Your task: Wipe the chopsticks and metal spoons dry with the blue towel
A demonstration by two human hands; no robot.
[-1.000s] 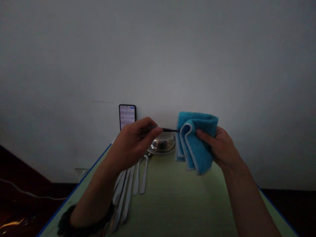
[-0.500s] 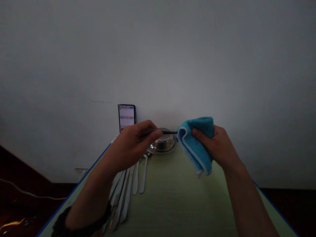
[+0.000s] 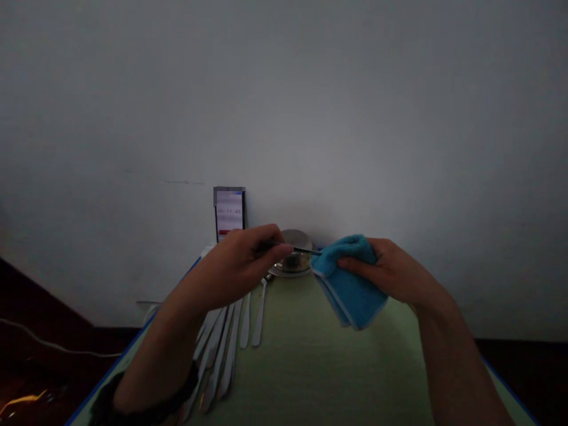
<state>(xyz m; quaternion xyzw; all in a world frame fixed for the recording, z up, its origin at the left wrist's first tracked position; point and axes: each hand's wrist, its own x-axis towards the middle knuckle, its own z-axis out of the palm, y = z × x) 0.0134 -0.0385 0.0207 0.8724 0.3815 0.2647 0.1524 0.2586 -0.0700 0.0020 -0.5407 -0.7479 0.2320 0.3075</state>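
Note:
My left hand (image 3: 248,257) pinches a thin metal piece of cutlery (image 3: 307,251) between thumb and fingers. Its far end disappears into a folded blue cloth (image 3: 355,284) with a pale edge, so its kind is hidden. My right hand (image 3: 386,263) grips that cloth around the end, thumb on the near side. Both hands are raised above the table, in front of a shiny round metal bowl (image 3: 290,260). Below my left forearm lie several pieces of flat-handled metal cutlery (image 3: 222,355), side by side. Two slimmer handles (image 3: 258,319) lie to their right.
A phone (image 3: 229,213) with a lit screen leans upright against the pale wall (image 3: 284,106). The light green table (image 3: 310,367) has blue edges and meets the wall. A white cable (image 3: 57,346) runs through the dark area at the lower left.
My right hand has moved slightly left and down with the cloth, which is now folded over the cutlery's end. The cutlery tilts a little more downward to the right.

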